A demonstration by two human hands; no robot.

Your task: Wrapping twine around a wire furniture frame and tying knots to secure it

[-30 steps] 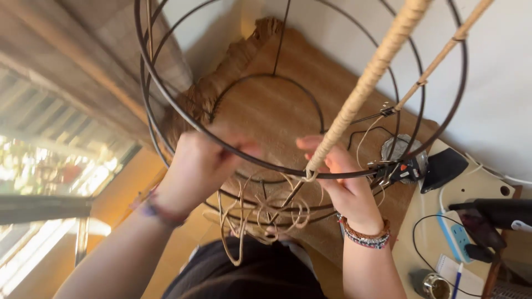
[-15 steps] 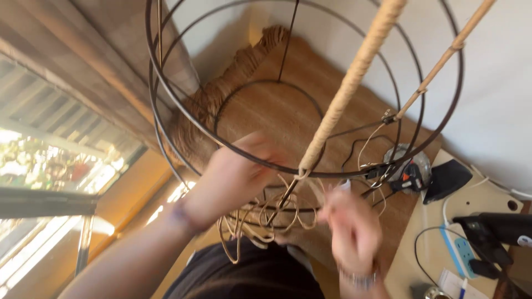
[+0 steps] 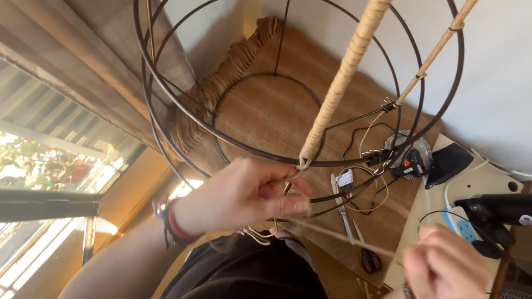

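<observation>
A dark wire lampshade frame [image 3: 166, 88] fills the view, held up over my lap. One upright rib [image 3: 343, 77] is wrapped in pale cane, and a second rib [image 3: 438, 50] at the right is partly wrapped. My left hand [image 3: 244, 194] pinches the cane strand where the wrapped rib meets the lower ring [image 3: 302, 163]. My right hand [image 3: 449, 266], at the lower right, grips the thin cane strand [image 3: 343, 238] and holds it taut away from the frame.
A tan woven mat [image 3: 277, 111] lies below the frame. Scissors [image 3: 363, 249], a metal tool [image 3: 341, 205], cables and a small clamp [image 3: 410, 160] lie on it. A beige board [image 3: 482, 182] with a power strip and a black tool is at the right. A window is at the left.
My right hand has left the ring and drawn the strand out toward the lower right. My left hand has shifted right to the rib's base. The view has tilted slightly.
</observation>
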